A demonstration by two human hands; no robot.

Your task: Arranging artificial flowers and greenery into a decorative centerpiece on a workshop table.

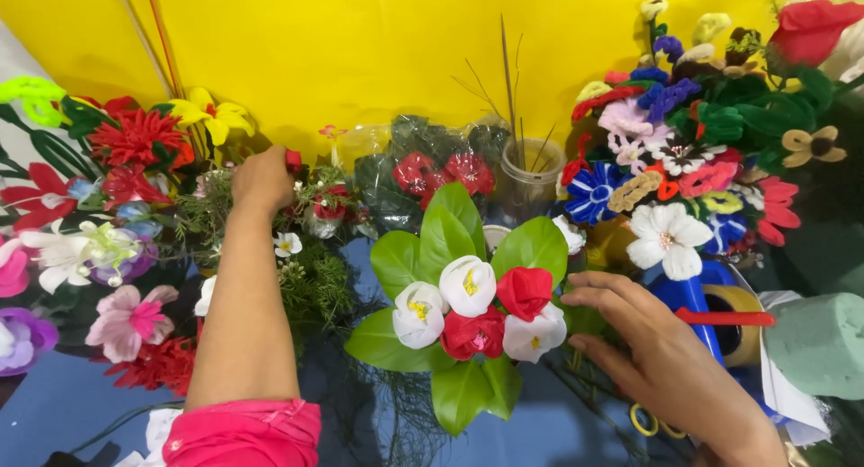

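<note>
So we've got the little bouquet (470, 312) right in the middle of the view, sitting low over the dark blue worktop (63, 404). It's three white blooms with yellow centres and three red ones packed tight, ringed by big glossy green leaves. Our right hand (661, 354) is just beside it on the right, grip loose and open, fingertips touching the white bloom and leaf edge but not closed around anything we can see.

Our left hand (263, 179) is stretched way out to the back, pink sleeve (243, 434) bunched at the elbow. The grip looks curled at a small red flower (294, 160), though we're seeing the back of the hand, so we can't tell if it's really pinched.

The backdrop is a bright yellow sheet (360, 44) filling the whole top. Left side is a jumble of loose fake flowers: red, pink, purple, white and a yellow one (212, 116). Feathery greenery (315, 282) lies between our arm and the bouquet.

Containers: a clear plastic jar (529, 175) at the back holds thin dry sticks. Next to it a crinkly clear wrap (423, 161) has red roses inside. On the right there's a big pipe-cleaner flower arrangement (693, 152), a blue holder (688, 296) with a tape roll, a green foam block (814, 341), and yellow scissor handles (643, 422) below our wrist.
</note>
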